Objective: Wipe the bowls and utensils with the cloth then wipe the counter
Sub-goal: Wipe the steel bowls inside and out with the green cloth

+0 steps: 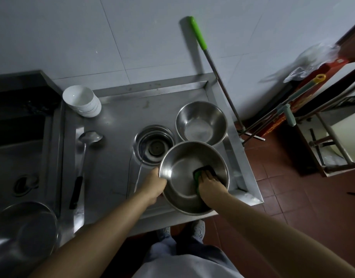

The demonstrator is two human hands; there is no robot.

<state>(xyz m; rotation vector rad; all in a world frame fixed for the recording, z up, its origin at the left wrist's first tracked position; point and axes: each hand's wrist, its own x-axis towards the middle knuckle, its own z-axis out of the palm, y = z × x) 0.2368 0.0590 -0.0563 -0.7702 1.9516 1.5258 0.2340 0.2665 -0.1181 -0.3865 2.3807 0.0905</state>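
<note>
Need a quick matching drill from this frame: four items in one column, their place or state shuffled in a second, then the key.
Items
1. white bowls
2. ladle
3. green pad
4. mop handle

Place or state
A. leaning against the tiled wall by the counter's right end
B. pressed inside the steel bowl under the right hand
C. stacked at the counter's back left
D. lying flat on the counter, scoop toward the wall

Pairs: 1-C, 2-D, 3-B, 4-A
</note>
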